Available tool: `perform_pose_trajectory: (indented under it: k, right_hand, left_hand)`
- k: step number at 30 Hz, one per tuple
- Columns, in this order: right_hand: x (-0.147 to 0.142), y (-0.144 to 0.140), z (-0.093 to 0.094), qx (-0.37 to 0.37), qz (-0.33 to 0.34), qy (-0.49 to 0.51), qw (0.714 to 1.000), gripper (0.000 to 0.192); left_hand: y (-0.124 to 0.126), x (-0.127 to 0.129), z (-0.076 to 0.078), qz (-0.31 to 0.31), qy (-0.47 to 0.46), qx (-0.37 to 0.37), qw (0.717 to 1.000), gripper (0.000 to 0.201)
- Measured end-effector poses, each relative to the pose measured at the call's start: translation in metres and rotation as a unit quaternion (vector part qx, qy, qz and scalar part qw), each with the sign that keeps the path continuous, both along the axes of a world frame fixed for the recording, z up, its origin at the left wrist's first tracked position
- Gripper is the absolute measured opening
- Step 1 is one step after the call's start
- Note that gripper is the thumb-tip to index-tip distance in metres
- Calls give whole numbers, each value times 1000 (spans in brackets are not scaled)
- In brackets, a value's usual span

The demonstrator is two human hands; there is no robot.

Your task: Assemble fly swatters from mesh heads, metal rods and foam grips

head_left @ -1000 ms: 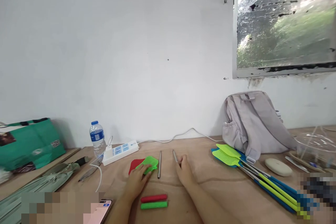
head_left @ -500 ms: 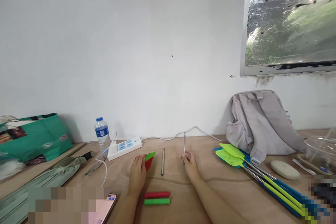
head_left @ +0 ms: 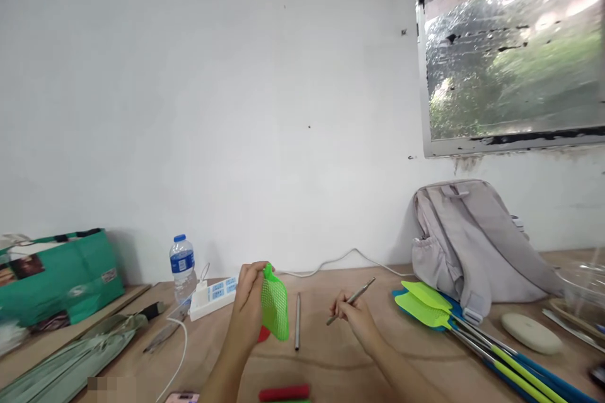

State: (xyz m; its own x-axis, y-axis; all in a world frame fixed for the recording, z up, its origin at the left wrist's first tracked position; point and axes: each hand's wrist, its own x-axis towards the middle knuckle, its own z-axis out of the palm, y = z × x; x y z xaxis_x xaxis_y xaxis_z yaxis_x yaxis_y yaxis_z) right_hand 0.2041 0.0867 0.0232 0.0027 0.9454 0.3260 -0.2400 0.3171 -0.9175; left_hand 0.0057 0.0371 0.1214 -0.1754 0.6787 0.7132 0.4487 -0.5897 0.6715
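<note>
The left hand (head_left: 248,308) is closed on a green mesh head (head_left: 275,310), lifted off the table (head_left: 331,352) with a red head (head_left: 263,334) just below it. The right hand (head_left: 355,318) pinches a metal rod (head_left: 350,300), tilted up to the right; a second rod (head_left: 297,322) lies between the hands. The thin rod could slip from so light a pinch, and the floppy mesh could fold. The wooden table meets a white wall (head_left: 212,107); a backpack (head_left: 467,239), finished swatters (head_left: 472,327) and a window (head_left: 510,50) lie to the right.

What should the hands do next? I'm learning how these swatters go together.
Probably bring the rod's tip to the green head's base. The left hand holds the head lifted, the right hand grips the rod pointing away from it, and the two are apart.
</note>
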Motion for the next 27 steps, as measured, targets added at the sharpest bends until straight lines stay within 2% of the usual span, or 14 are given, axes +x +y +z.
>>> perform_pose_trajectory:
  k: [3,6,8,11,13,16,21,23,27]
  right_hand:
    - [12,-11,33,32,53,19,998,9]
    - [27,-38,65,37,50,-14,998,9]
    - [39,-61,82,77,47,-117,989,9]
    - [57,-93,100,143,50,-301,942,8]
    - [68,-109,107,156,21,-389,908,14]
    - [77,-122,110,187,-54,-468,862,21]
    - [79,-124,111,236,-80,-551,796,25]
    - [79,-123,111,253,-100,-561,782,25]
    - [79,-123,110,275,-129,-544,782,27]
  left_hand:
    - [-31,21,30,-83,34,-10,996,24]
    - [-49,33,40,-101,67,-13,992,24]
    - [-54,37,39,-110,84,-8,990,23]
    - [-58,43,35,-130,150,-8,980,19]
    - [-60,47,33,-123,230,-14,965,15]
    - [-63,53,30,-79,343,3,936,7]
    - [-64,62,24,-38,429,48,901,4]
    - [-65,62,23,-30,445,49,894,4]
    - [-67,60,26,-15,464,38,885,2]
